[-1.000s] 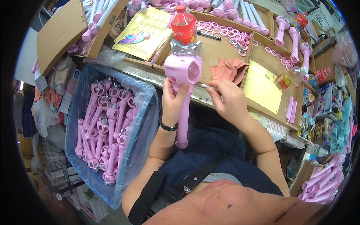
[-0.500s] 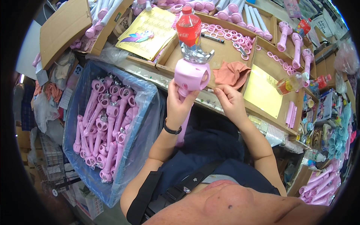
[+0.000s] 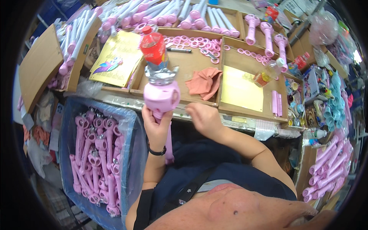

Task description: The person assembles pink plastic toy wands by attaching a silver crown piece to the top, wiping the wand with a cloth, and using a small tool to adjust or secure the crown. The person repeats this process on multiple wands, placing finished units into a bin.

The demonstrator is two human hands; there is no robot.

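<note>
My left hand (image 3: pixel 156 124) is wrapped round the neck of a pink toy wand (image 3: pixel 160 94), just below its big round head. Its long pink handle hangs down past my wrist, and a shiny silver crown-shaped piece (image 3: pixel 161 75) tops the head. To the right of the wand, apart from it, my right hand (image 3: pixel 207 119) is raised with its fingers curled together. Whatever they may hold is too small or blurred to make out. An orange-pink cloth (image 3: pixel 206 82) lies crumpled on the worktable just beyond that hand.
At left stands a blue bin (image 3: pixel 133 153) lined with plastic, full of pink wands. Pink rings (image 3: pixel 188 41), a black marker (image 3: pixel 179 50) and a red-labelled bottle (image 3: pixel 154 50) are on the cardboard-tray worktable. Yellow sheets (image 3: pixel 245 92) lie there too. More pink wands (image 3: pixel 327 168) are piled at right.
The view has swung, shifting the table leftward in it. My left hand still grips the wand; my right hand's fingers have curled in more, with the hand turned over.
</note>
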